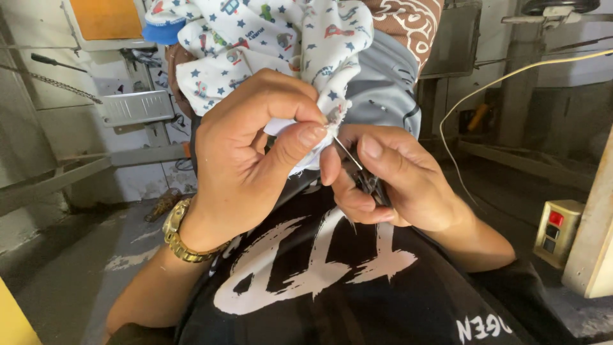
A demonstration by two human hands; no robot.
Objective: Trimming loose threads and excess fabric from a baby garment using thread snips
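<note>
While the left hand (246,144) pinched a frayed edge of the white cotton cloth printed with blue stars and small cars (268,38) between thumb and forefinger, the right hand (389,185) was closed around a small dark metal thread snip (367,179), its thin blade tip touching that same edge. By my reading the trimming was under way rather than finished: loose fibres showed at the pinched spot, and most of the cloth hung bunched above it, its other edges hidden in folds. Just behind the cloth lay grey fabric (383,89) and a brown patterned piece (412,22). Below the cloth stretched the person's black shirt with white print (319,268), and a gold watch band (179,233) circled the left wrist. Right of the cloth, well apart, a pale cable (460,102) looped past a small box with a red button (554,231). The left thumb covered part of the edge, crowding the blade.
</note>
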